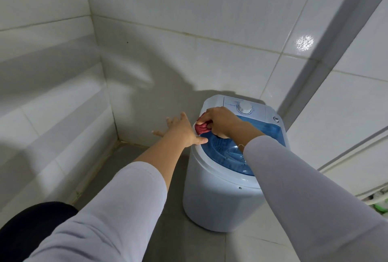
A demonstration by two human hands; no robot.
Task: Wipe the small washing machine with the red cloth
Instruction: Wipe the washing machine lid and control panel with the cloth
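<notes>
The small washing machine (212,194) is white and round, with a blue see-through lid and a white dial (244,107) at its back. It stands on the floor in a tiled corner. My right hand (220,122) is shut on the bunched red cloth (202,128) and presses it on the machine's top left rim. My left hand (182,130) rests against the machine's upper left side, fingers spread, thumb lying on the rim just below the cloth. Both arms wear pale long sleeves.
White tiled walls close in on the left and behind the machine. A grey tiled floor (130,156) lies in front. A pale vertical pipe (327,57) runs up the right wall, and hoses (378,200) lie at the right edge.
</notes>
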